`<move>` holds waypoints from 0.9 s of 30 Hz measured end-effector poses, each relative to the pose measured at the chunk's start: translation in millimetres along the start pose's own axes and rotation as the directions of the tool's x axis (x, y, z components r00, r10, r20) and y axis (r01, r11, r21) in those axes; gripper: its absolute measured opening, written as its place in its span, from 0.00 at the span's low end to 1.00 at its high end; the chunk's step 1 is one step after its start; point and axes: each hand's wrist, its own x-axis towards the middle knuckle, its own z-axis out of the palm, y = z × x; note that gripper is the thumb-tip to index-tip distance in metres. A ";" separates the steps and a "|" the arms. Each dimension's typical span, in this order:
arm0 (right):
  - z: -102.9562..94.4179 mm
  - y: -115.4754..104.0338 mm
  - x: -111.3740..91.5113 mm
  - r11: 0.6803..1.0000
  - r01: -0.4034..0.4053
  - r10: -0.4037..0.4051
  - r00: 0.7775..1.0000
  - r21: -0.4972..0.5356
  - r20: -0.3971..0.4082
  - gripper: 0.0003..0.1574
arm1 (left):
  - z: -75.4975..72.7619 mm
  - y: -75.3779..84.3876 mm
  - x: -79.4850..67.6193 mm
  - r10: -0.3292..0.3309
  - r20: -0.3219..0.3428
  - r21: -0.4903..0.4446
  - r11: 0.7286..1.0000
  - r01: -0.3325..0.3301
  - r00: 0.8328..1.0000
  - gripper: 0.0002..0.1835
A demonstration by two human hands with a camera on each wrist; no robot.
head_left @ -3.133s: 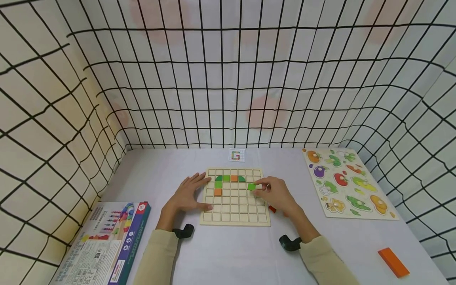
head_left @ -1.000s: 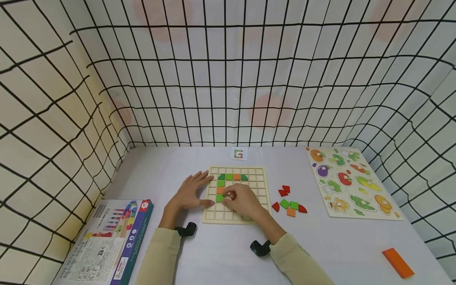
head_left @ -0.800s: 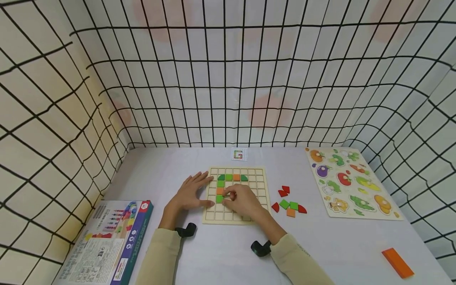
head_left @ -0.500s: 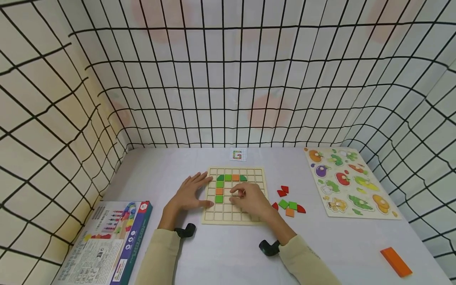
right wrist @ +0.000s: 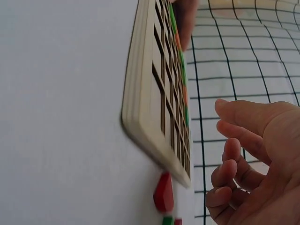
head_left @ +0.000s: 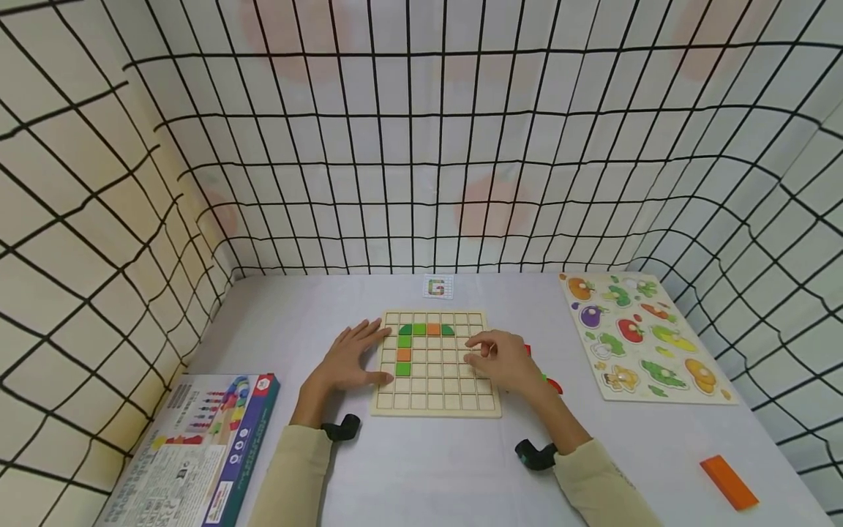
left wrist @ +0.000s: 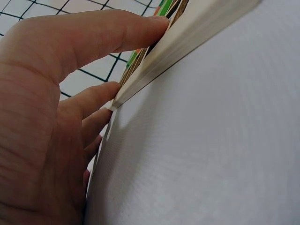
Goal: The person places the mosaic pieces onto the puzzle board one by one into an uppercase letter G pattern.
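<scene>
A wooden grid board (head_left: 448, 380) lies on the white table. Along its upper left, a row of green and orange tiles turns down into a column; a green square tile (head_left: 403, 369) sits lowest, below an orange tile (head_left: 403, 355). My left hand (head_left: 349, 359) is spread at the board's left edge, thumb and fingertips touching it. Over the board's right side hovers my right hand (head_left: 503, 360), fingers loosely bent and holding nothing, as the right wrist view also shows. Red pieces (head_left: 555, 386) show partly behind that hand; the other loose tiles are mostly hidden.
A small card (head_left: 437, 287) with a G pattern lies behind the board. To the right are a vegetable puzzle board (head_left: 639, 344) and an orange block (head_left: 729, 483). A printed box (head_left: 191, 446) lies at left. Black netting (head_left: 428, 165) encloses the table's back and sides.
My right hand has placed the green tile below the orange one, let go, and moved right across the board toward the loose pieces. My left hand stays at the board's edge.
</scene>
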 end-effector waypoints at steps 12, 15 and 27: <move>-38.1 41.3 -6.8 0.995 -0.034 0.026 0.996 -0.091 -0.081 0.15 | -0.5 1.2 -1.4 -0.010 0.003 0.009 1.000 0.009 1.000 0.51; -45.7 51.6 -7.5 0.994 -0.044 0.035 0.996 -0.103 -0.086 0.16 | -1.0 2.4 -2.2 -0.008 0.006 0.002 1.000 0.008 1.000 0.51; -60.2 78.0 -7.0 0.984 -0.102 0.088 0.991 -0.148 -0.096 0.15 | -4.6 5.4 -3.5 0.005 -0.004 -0.013 1.000 -0.005 1.000 0.51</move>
